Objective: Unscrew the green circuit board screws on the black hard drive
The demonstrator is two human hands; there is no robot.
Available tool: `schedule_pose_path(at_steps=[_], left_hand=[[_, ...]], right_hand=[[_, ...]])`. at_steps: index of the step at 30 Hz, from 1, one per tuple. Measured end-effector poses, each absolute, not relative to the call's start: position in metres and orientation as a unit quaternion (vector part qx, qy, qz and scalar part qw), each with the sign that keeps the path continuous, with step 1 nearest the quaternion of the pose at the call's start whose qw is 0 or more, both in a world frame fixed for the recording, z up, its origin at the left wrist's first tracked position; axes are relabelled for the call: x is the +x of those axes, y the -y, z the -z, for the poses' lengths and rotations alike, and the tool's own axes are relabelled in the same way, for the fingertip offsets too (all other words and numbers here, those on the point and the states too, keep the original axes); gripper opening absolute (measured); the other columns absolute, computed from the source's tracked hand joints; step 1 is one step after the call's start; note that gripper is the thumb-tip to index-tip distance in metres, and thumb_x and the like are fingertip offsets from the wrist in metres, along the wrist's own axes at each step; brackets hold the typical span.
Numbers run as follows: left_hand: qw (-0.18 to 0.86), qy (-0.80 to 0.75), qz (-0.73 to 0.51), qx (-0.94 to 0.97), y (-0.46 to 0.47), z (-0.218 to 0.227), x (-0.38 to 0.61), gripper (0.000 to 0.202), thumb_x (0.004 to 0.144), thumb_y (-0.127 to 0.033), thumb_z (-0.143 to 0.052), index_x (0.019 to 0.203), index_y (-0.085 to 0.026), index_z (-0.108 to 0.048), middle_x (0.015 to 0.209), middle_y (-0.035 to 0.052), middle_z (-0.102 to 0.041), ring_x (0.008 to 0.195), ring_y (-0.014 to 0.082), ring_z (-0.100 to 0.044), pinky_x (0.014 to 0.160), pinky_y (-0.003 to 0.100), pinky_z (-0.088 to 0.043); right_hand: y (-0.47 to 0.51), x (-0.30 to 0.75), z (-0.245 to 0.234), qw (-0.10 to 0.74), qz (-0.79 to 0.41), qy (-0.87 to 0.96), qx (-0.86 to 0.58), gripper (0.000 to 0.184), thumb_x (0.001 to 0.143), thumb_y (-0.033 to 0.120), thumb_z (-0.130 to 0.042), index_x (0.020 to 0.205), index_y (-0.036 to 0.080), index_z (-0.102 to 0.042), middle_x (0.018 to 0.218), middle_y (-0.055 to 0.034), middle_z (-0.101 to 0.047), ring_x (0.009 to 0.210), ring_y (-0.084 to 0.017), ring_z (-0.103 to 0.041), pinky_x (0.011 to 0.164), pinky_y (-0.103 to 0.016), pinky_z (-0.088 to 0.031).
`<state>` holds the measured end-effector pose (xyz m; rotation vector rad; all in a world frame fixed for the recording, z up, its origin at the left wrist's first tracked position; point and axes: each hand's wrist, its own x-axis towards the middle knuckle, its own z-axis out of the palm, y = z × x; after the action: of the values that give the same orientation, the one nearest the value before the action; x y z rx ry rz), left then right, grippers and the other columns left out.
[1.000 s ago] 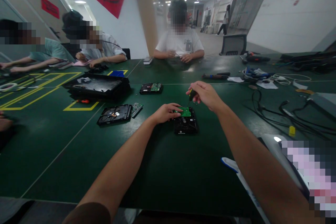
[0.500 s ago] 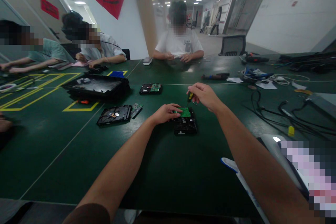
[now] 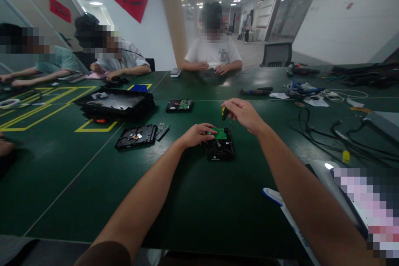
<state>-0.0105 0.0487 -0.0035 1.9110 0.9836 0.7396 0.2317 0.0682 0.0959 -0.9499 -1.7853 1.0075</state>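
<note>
A black hard drive point(image 3: 220, 149) with a green circuit board point(image 3: 220, 134) at its far end lies on the table in front of me. My left hand point(image 3: 198, 134) grips the drive at its left side, thumb and fingers resting over the board. In my right hand point(image 3: 240, 113) is a screwdriver point(image 3: 225, 112) with a yellow and black handle, closed in the fingers. It stands nearly upright, its thin shaft pointing down at the board's far edge. Whether the tip sits in a screw is too small to tell. Tiny bits, perhaps screws, lie just right of the drive.
Left of the drive lie another hard drive point(image 3: 136, 136), a loose circuit board point(image 3: 162, 131) and a third drive point(image 3: 179, 105). Farther left is a black tray point(image 3: 116, 102). Black cables point(image 3: 324, 133) spread at the right. Several people sit around the table point(image 3: 93, 191).
My right hand has tipped the screwdriver more upright and brought its shaft over the far edge of the board. My left hand has stayed on the drive.
</note>
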Motion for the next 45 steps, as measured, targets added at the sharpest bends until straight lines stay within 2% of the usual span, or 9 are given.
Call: schedule_pose_path(at_steps=[3, 6, 10, 19, 26, 32, 37, 41, 45], left_hand=[[0.421, -0.394, -0.292, 0.763, -0.0478, 0.0022, -0.0104, 0.032, 0.088, -0.035, -0.074, 0.119, -0.023, -0.074, 0.149, 0.0116, -0.052, 0.064, 0.0046, -0.06, 0.047, 0.018, -0.05], [0.422, -0.394, -0.291, 0.763, -0.0471, 0.0007, -0.0101, 0.032, 0.088, -0.035, -0.074, 0.118, -0.023, -0.074, 0.149, 0.0115, -0.052, 0.064, 0.0045, -0.06, 0.047, 0.019, -0.05], [0.423, -0.398, -0.289, 0.761, -0.0469, 0.0002, -0.0096, 0.032, 0.089, -0.036, -0.074, 0.119, -0.023, -0.074, 0.149, 0.0115, -0.052, 0.064, 0.0046, -0.06, 0.046, 0.018, -0.049], [0.42, -0.395, -0.295, 0.762, -0.0474, 0.0012, -0.0097, 0.033, 0.088, -0.036, -0.074, 0.118, -0.022, -0.074, 0.148, 0.0115, -0.053, 0.064, 0.0045, -0.06, 0.047, 0.017, -0.05], [0.425, -0.394, -0.291, 0.761, -0.0468, -0.0004, -0.0096, 0.032, 0.089, -0.035, -0.073, 0.118, -0.023, -0.074, 0.148, 0.012, -0.052, 0.064, 0.0047, -0.059, 0.046, 0.018, -0.049], [0.424, -0.4, -0.286, 0.761, -0.0464, -0.0014, -0.0091, 0.032, 0.089, -0.034, -0.073, 0.119, -0.023, -0.074, 0.148, 0.0124, -0.052, 0.064, 0.0043, -0.059, 0.047, 0.018, -0.05], [0.422, -0.399, -0.288, 0.762, -0.0463, -0.0012, -0.0087, 0.032, 0.089, -0.035, -0.073, 0.119, -0.023, -0.074, 0.148, 0.0128, -0.052, 0.064, 0.0048, -0.059, 0.047, 0.019, -0.049], [0.421, -0.401, -0.286, 0.761, -0.0461, -0.0003, -0.0085, 0.032, 0.089, -0.035, -0.073, 0.119, -0.023, -0.074, 0.148, 0.0126, -0.052, 0.063, 0.0049, -0.06, 0.047, 0.019, -0.05], [0.42, -0.399, -0.289, 0.762, -0.046, 0.0003, -0.009, 0.033, 0.089, -0.036, -0.074, 0.119, -0.022, -0.074, 0.148, 0.0122, -0.052, 0.064, 0.0044, -0.06, 0.047, 0.017, -0.049]], right_hand=[[-0.0697, 0.2327, -0.0944, 0.426, -0.402, 0.709, -0.393, 0.029, 0.092, 0.05, -0.065, 0.089, 0.021, -0.067, 0.08, -0.0047, -0.069, 0.059, -0.013, -0.056, 0.048, -0.027, -0.039], [-0.0685, 0.2321, -0.0965, 0.423, -0.421, 0.703, -0.388, 0.024, 0.093, 0.044, -0.063, 0.089, 0.021, -0.065, 0.092, -0.0067, -0.074, 0.056, -0.011, -0.056, 0.046, -0.027, -0.038], [-0.0658, 0.231, -0.101, 0.42, -0.438, 0.699, -0.378, 0.024, 0.096, 0.043, -0.056, 0.098, 0.021, -0.067, 0.103, -0.0072, -0.075, 0.054, -0.01, -0.056, 0.045, -0.027, -0.038], [-0.0682, 0.2295, -0.0973, 0.425, -0.436, 0.703, -0.368, 0.036, 0.098, 0.049, -0.053, 0.115, 0.023, -0.069, 0.101, -0.0072, -0.071, 0.063, -0.013, -0.058, 0.052, -0.028, -0.043], [-0.0668, 0.2313, -0.0996, 0.446, -0.396, 0.698, -0.397, 0.024, 0.09, 0.044, -0.065, 0.088, 0.021, -0.068, 0.082, -0.0041, -0.068, 0.061, -0.012, -0.055, 0.051, -0.029, -0.038], [-0.062, 0.2285, -0.1035, 0.416, -0.449, 0.693, -0.381, 0.029, 0.095, 0.049, -0.057, 0.096, 0.022, -0.067, 0.101, -0.008, -0.074, 0.055, -0.011, -0.057, 0.046, -0.027, -0.039], [-0.0634, 0.2285, -0.102, 0.42, -0.447, 0.696, -0.373, 0.031, 0.097, 0.047, -0.055, 0.11, 0.023, -0.071, 0.094, -0.0069, -0.072, 0.06, -0.013, -0.059, 0.049, -0.027, -0.042], [-0.0678, 0.2315, -0.0974, 0.429, -0.391, 0.715, -0.389, 0.025, 0.093, 0.046, -0.062, 0.096, 0.023, -0.071, 0.072, -0.0025, -0.064, 0.058, -0.013, -0.055, 0.049, -0.027, -0.038], [-0.0675, 0.2309, -0.0974, 0.437, -0.422, 0.691, -0.392, 0.021, 0.09, 0.042, -0.066, 0.087, 0.022, -0.063, 0.083, -0.0046, -0.071, 0.054, -0.012, -0.057, 0.045, -0.027, -0.037]])
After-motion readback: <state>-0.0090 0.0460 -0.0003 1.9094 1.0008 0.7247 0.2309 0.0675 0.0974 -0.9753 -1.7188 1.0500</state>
